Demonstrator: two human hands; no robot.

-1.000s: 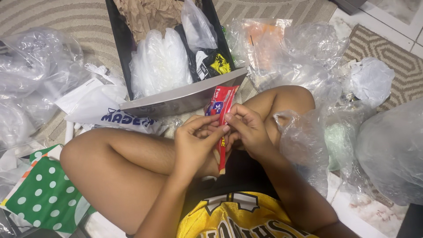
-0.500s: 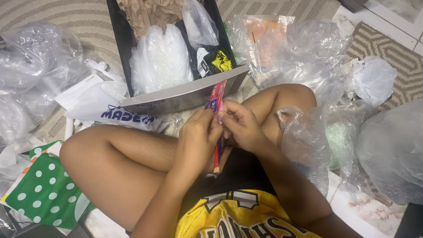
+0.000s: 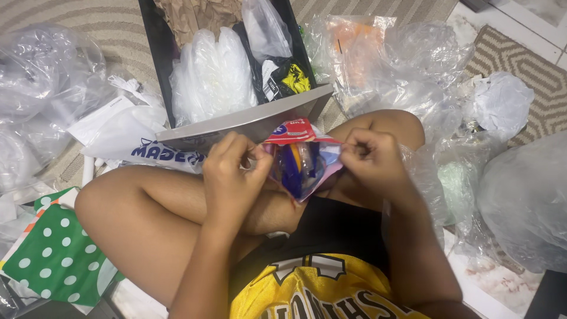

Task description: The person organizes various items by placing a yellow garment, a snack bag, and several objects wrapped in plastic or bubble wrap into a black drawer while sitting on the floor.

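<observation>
I sit cross-legged on the floor and hold a red plastic packet (image 3: 301, 155) over my lap. My left hand (image 3: 231, 171) pinches its left edge and my right hand (image 3: 371, 159) pinches its right edge. The packet is spread wide between them, and blue, yellow and clear shapes show through its front. Its red top strip lies just below the near rim of a dark box (image 3: 248, 124).
The dark box holds crumpled brown paper (image 3: 195, 18), white and clear bags (image 3: 212, 77) and a black-and-yellow packet (image 3: 286, 80). Clear plastic bags (image 3: 413, 59) pile up at right and left. A green dotted bag (image 3: 53, 254) lies by my left knee. A patterned rug (image 3: 525, 77) is beyond.
The packet was folded narrow and upright between both hands held close together. My hands have moved apart and pulled it open wide.
</observation>
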